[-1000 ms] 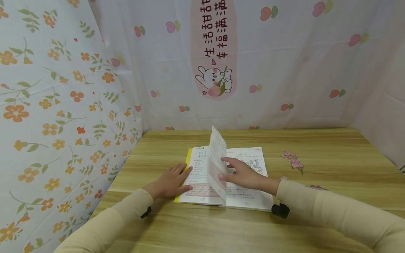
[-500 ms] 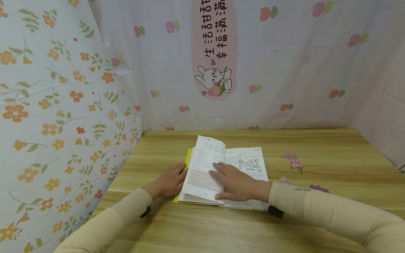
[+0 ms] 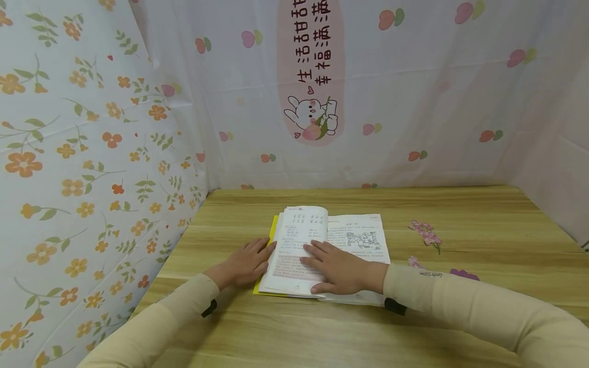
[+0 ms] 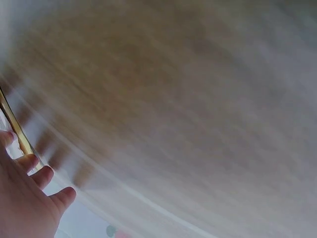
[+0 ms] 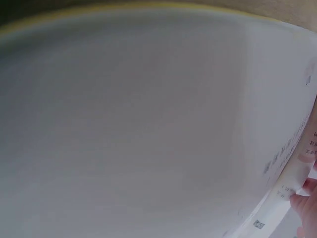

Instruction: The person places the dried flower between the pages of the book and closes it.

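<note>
The fingers of my right hand point(image 3: 342, 268) lie spread and nearly straight, grasping nothing, flat over the middle of the open book point(image 3: 301, 232), with the tips on its left page and the thumb near the spine. My left hand point(image 3: 246, 263) rests at the book's left side, its fingers loose and holding nothing; whether they touch the yellow cover edge or only the page beside it, I can't quite tell, as my left wrist view is blurred. The left page carries a pinkish block of print, and the right page has a line drawing near its top. The book lies on the wooden table point(image 3: 285, 342) in front of me, between my pale sleeves. To its right are a sprig of pink flowers point(image 3: 425, 234), a smaller pink bloom point(image 3: 415, 261) nearer me and a purple piece point(image 3: 465, 275) by my right sleeve point(image 3: 465, 304). Beyond the table hangs a printed cloth point(image 3: 400, 102) with a rabbit on it.
</note>
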`<state>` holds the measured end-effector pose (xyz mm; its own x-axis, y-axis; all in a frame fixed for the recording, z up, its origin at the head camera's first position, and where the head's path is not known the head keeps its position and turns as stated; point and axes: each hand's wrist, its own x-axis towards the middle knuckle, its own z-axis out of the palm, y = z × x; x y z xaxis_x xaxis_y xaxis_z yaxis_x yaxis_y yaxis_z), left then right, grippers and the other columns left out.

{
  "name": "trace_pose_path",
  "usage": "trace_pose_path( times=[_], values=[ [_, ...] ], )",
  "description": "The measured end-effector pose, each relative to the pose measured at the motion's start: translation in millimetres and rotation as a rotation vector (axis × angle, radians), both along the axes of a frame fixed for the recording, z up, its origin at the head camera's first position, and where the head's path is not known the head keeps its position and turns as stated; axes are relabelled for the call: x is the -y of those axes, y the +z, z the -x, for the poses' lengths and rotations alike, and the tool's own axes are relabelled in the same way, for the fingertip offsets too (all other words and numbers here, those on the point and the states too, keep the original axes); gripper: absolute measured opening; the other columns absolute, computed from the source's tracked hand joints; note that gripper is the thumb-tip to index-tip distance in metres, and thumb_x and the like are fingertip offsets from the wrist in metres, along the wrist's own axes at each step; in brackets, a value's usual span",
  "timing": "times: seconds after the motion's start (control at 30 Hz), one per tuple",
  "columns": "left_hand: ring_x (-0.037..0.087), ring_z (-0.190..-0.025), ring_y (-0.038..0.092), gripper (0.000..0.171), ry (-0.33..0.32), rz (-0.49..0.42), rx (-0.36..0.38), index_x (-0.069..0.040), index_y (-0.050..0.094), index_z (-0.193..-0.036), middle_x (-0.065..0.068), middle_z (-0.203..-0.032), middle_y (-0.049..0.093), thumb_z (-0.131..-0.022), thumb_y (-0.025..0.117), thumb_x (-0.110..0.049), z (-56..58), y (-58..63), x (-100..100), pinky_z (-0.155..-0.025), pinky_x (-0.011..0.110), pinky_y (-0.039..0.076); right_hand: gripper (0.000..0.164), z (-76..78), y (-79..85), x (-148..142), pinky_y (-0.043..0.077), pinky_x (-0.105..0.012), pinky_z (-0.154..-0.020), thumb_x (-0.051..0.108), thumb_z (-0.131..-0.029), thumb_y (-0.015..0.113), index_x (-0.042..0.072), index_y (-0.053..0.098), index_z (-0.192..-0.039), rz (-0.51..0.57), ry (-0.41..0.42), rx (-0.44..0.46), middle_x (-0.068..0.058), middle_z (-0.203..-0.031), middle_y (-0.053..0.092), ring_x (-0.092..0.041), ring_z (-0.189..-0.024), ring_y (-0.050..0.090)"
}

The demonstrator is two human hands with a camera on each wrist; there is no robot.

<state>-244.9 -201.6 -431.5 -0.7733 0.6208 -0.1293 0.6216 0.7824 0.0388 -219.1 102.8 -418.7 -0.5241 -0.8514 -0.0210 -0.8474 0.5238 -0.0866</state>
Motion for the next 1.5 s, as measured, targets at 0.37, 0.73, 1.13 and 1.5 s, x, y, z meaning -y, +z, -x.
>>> trace_pose_path(
  times=[0.37, 0.73, 1.13, 1.5],
  values=[
    [0.038, -0.137, 0.032, 0.060, -0.001, -0.104, -0.062, -0.002, 0.024, -0.153, 0.025, -0.151, 0.030, -0.104, 0.040, -0.032, 2.1, 6.8, -2, -0.107, 0.052, 0.029, 0.075, 3.8, 1.3, 5, 0.016, -0.045, -0.114, 0.062, -0.097, 0.037, 0.013, 0.031, -0.153, -0.049, 0.031, -0.024, -0.014, -0.158, 0.022, -0.032, -0.145, 0.015],
    [0.039, -0.138, 0.028, 0.078, -0.018, -0.004, -0.055, -0.006, 0.024, -0.154, 0.023, -0.152, 0.027, -0.098, 0.043, -0.058, 2.0, 4.8, -9, -0.108, 0.053, 0.027, 0.068, 7.0, 1.8, 13, 0.021, -0.047, -0.112, 0.061, -0.096, 0.044, 0.015, 0.045, -0.145, -0.047, 0.055, -0.016, -0.011, -0.151, 0.038, -0.032, -0.141, 0.027],
    [0.039, -0.134, 0.033, 0.080, -0.066, 0.002, -0.095, -0.003, 0.032, -0.150, 0.025, -0.148, 0.032, -0.096, 0.043, -0.061, 3.0, 0.5, -8, -0.106, 0.054, 0.030, 0.068, 13.3, 4.9, 16, 0.023, -0.041, -0.112, 0.064, -0.094, 0.045, 0.018, 0.046, -0.143, -0.077, 0.090, -0.042, -0.009, -0.148, 0.040, -0.027, -0.138, 0.031],
    [0.040, -0.135, 0.031, 0.077, -0.052, 0.027, -0.059, -0.005, 0.031, -0.151, 0.024, -0.148, 0.030, -0.097, 0.044, -0.058, 0.0, 4.4, -10, -0.106, 0.055, 0.030, 0.073, 13.5, 4.8, 16, 0.022, -0.039, -0.113, 0.066, -0.093, 0.045, 0.017, 0.042, -0.146, -0.088, 0.079, -0.055, -0.007, -0.149, 0.039, -0.024, -0.139, 0.031]
  ],
)
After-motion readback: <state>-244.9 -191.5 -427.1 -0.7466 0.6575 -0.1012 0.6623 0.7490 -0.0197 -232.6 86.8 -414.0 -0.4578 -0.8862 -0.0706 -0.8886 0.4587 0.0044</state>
